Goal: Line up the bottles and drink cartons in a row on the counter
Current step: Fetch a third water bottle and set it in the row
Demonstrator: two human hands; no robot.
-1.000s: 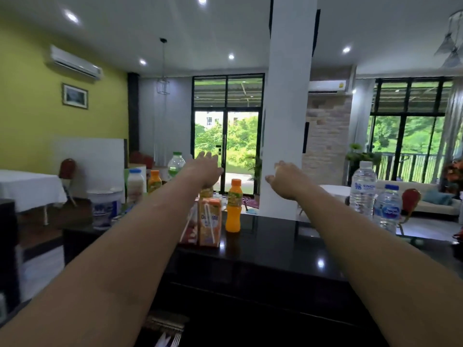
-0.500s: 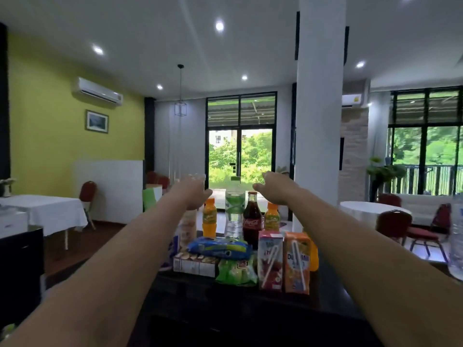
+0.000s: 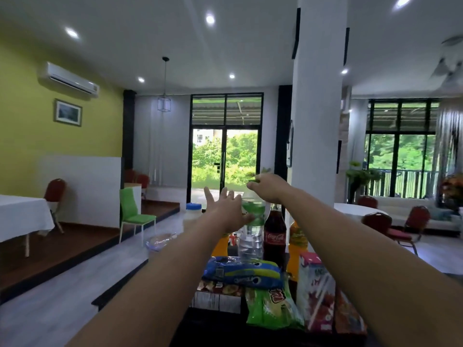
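Note:
A clear water bottle (image 3: 251, 234) with a green label stands at the far end of the dark counter (image 3: 200, 329). My right hand (image 3: 266, 187) pinches its green cap from above. My left hand (image 3: 224, 209) is at the bottle's left side with its fingers spread, holding nothing. To the right of that bottle stand a cola bottle (image 3: 274, 237) and an orange juice bottle (image 3: 297, 242). A second orange bottle (image 3: 220, 246) is partly hidden behind my left arm. A white bottle with a blue cap (image 3: 192, 216) stands further left. Closer to me on the right are a pink drink carton (image 3: 315, 291) and an orange carton (image 3: 348, 314).
A blue biscuit pack (image 3: 243, 271), a green snack bag (image 3: 273, 309) and a flat box (image 3: 215, 300) lie on the counter in front of the bottles. A clear plastic container (image 3: 160, 242) sits at the left. A white pillar (image 3: 317, 108) rises behind the counter.
My view has swung and drawn closer to the bottles. My left hand has opened and come to the water bottle's side. My right hand has closed on its green cap.

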